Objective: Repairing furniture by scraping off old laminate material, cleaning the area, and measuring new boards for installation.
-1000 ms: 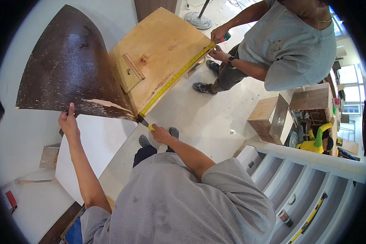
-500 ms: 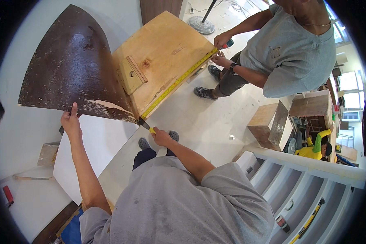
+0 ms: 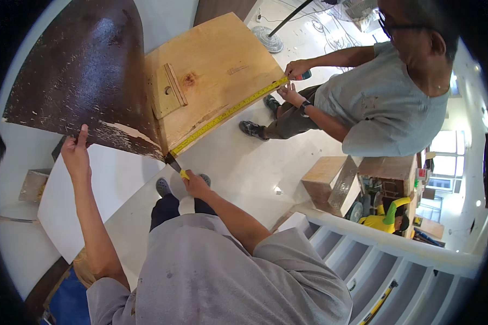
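Two bare hands work for me here: nearest, my right hand (image 3: 197,186) has its grip closed around the yellow handle of a dark-bladed tool (image 3: 174,164), whose long axis runs far and left from my fist, its tip at the near corner of the panels. My left hand (image 3: 76,154) pinches the near edge of the dark brown panel (image 3: 84,70), thumb on the upper face; I cannot see how its fingers sit underneath. From that same corner the yellow tape (image 3: 228,116) stretches far and right, so it and the tool slant away from each other; I can't tell whether the tip touches the tape. My right hand is clearly the nearer to that end, my left well apart from it. The tape lies along the right edge of the pale wooden panel (image 3: 217,59), which meets the brown one on its left and bears a small wooden piece (image 3: 171,92). Farthest along the tape, a co-worker's two hands (image 3: 293,95) are at its other end, beside a dark case (image 3: 305,75).
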